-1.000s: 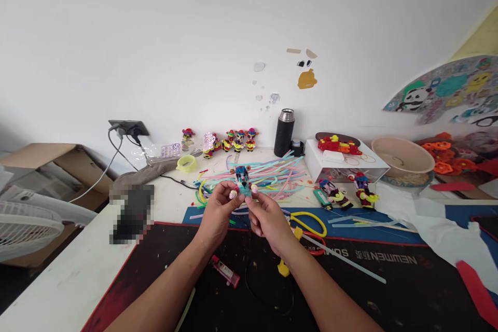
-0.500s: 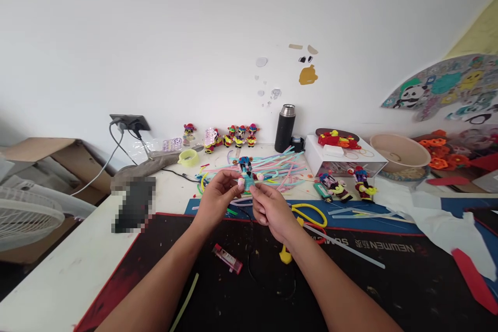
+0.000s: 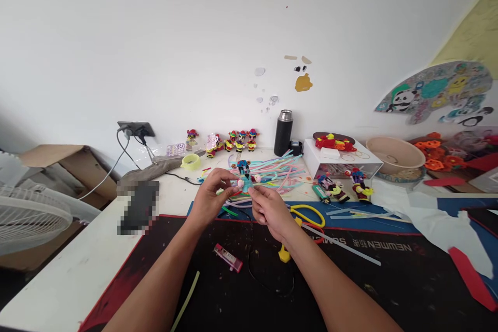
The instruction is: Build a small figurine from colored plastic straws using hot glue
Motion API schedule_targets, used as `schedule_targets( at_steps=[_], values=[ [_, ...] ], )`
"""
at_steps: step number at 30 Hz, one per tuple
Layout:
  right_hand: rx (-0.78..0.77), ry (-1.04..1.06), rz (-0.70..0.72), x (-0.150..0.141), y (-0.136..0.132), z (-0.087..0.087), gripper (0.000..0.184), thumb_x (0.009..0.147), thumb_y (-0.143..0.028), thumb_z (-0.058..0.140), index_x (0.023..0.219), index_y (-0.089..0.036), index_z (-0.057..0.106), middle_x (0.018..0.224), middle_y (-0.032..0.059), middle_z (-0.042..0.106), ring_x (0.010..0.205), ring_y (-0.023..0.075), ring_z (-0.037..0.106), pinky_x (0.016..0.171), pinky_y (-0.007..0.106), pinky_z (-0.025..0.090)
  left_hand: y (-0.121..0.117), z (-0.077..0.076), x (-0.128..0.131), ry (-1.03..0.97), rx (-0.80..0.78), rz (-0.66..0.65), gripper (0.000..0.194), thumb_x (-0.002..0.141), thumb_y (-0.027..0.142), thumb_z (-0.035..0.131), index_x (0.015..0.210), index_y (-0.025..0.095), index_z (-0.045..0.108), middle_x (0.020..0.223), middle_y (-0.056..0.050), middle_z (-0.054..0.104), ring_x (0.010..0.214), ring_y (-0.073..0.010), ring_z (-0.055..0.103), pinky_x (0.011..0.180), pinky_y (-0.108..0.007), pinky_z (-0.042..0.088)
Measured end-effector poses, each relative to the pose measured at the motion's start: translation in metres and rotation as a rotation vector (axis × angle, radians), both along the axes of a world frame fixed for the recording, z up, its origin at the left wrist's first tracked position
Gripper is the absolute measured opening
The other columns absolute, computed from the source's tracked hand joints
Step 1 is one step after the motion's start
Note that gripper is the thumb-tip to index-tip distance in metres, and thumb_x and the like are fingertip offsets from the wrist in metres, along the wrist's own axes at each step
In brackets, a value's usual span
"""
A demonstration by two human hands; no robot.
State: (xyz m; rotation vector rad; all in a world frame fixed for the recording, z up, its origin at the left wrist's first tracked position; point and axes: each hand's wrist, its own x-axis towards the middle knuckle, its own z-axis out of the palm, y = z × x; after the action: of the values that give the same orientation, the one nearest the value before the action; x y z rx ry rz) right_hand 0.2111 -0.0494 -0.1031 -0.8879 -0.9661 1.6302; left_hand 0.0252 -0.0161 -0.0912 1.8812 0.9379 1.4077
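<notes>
A small fuzzy pipe-cleaner figurine (image 3: 244, 171) stands upright between my hands, with a blue and black head, a light-blue lower part and pinkish round ends at its sides. My right hand (image 3: 270, 211) is closed, pinching the bottom of the figurine between thumb and forefinger. At its left side, my left hand (image 3: 213, 198) has thumb and fingers curled round the pinkish end; the exact contact is partly hidden. Behind the figurine lies a loose heap of pastel pipe cleaners (image 3: 286, 170). Below the hands, a pink lighter (image 3: 228, 258) lies on the black mat (image 3: 218, 301).
Similar figurines stand along the wall (image 3: 241, 141), and two more figurines (image 3: 361, 185) sit at right by a white box (image 3: 313, 158). A black thermos (image 3: 284, 134), yellow tape roll (image 3: 191, 161), beige bowl (image 3: 392, 150) and yellow-handled tool (image 3: 311, 212) are nearby. A fan (image 3: 33, 218) stands left.
The camera view has tilted slightly, so the background sits a little lower. My left fingers have shifted slightly at the figurine's side; my right hand keeps its pinch.
</notes>
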Motion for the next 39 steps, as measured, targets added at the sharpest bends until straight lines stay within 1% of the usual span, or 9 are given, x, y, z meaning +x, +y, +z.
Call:
schedule_targets(
  at_steps=[5,11,16,21,29,35,39],
  values=[
    [-0.012,-0.014,0.02,-0.0011,-0.0011,0.0,0.049,0.076,-0.061,0.083,0.088,-0.02,0.06,0.05,-0.0143,0.034,0.035,0.0036,0.027,0.036,0.02,0.016,-0.0004,-0.0002,-0.0004,0.088,0.014,0.003,0.015,0.092,0.029,0.074,0.105,0.024,0.077,0.098,-0.005,0.068,0.084,-0.0182,0.064,0.076,-0.031,0.053],
    [-0.003,-0.036,0.019,-0.0022,-0.0027,-0.0001,0.047,0.078,-0.061,0.081,0.087,-0.02,0.06,0.05,-0.0143,0.034,0.035,0.0035,0.027,0.037,0.02,0.017,-0.0028,0.0007,0.0015,0.059,-0.016,0.023,0.013,0.092,0.034,0.074,0.096,0.022,0.074,0.088,-0.003,0.069,0.077,-0.017,0.063,0.073,-0.03,0.052],
    [0.0,-0.046,0.022,-0.0033,-0.0023,-0.0011,0.049,0.076,-0.061,0.082,0.089,-0.019,0.061,0.05,-0.0143,0.033,0.036,0.0038,0.026,0.037,0.02,0.018,-0.0022,0.0016,0.0007,0.111,0.045,0.047,0.009,0.093,0.032,0.073,0.094,0.023,0.073,0.087,-0.002,0.069,0.079,-0.0174,0.063,0.075,-0.03,0.05],
    [-0.004,-0.049,0.03,-0.004,-0.0027,-0.0021,0.049,0.074,-0.061,0.083,0.089,-0.02,0.061,0.049,-0.0149,0.029,0.038,0.0045,0.022,0.037,0.021,0.018,-0.0017,0.0005,-0.0015,0.141,0.068,0.046,0.007,0.095,0.03,0.071,0.093,0.023,0.072,0.088,-0.002,0.068,0.08,-0.0176,0.063,0.076,-0.03,0.05],
    [-0.003,-0.063,0.045,-0.0042,-0.0031,0.0004,0.049,0.074,-0.06,0.081,0.093,-0.018,0.063,0.05,-0.0149,0.029,0.039,0.0049,0.022,0.037,0.021,0.018,-0.0009,0.0009,-0.002,0.147,0.081,0.075,0.008,0.095,0.03,0.071,0.091,0.023,0.072,0.086,-0.002,0.069,0.08,-0.0176,0.064,0.075,-0.029,0.05],
    [0.021,-0.077,0.03,-0.0045,-0.0025,-0.0012,0.049,0.074,-0.06,0.082,0.09,-0.019,0.063,0.049,-0.0153,0.028,0.038,0.0052,0.022,0.036,0.022,0.018,-0.0001,-0.0006,-0.0026,0.149,0.073,0.075,0.007,0.095,0.029,0.07,0.091,0.023,0.072,0.086,-0.002,0.069,0.079,-0.0173,0.064,0.074,-0.029,0.05],
    [0.042,-0.109,0.022,-0.0049,-0.0027,-0.0007,0.048,0.074,-0.061,0.081,0.087,-0.019,0.062,0.049,-0.0146,0.031,0.036,0.0054,0.024,0.035,0.023,0.017,0.0003,-0.0021,-0.0027,0.152,0.043,0.072,0.009,0.095,0.031,0.07,0.092,0.023,0.072,0.088,-0.002,0.07,0.08,-0.0178,0.064,0.075,-0.029,0.05]
  ],
)
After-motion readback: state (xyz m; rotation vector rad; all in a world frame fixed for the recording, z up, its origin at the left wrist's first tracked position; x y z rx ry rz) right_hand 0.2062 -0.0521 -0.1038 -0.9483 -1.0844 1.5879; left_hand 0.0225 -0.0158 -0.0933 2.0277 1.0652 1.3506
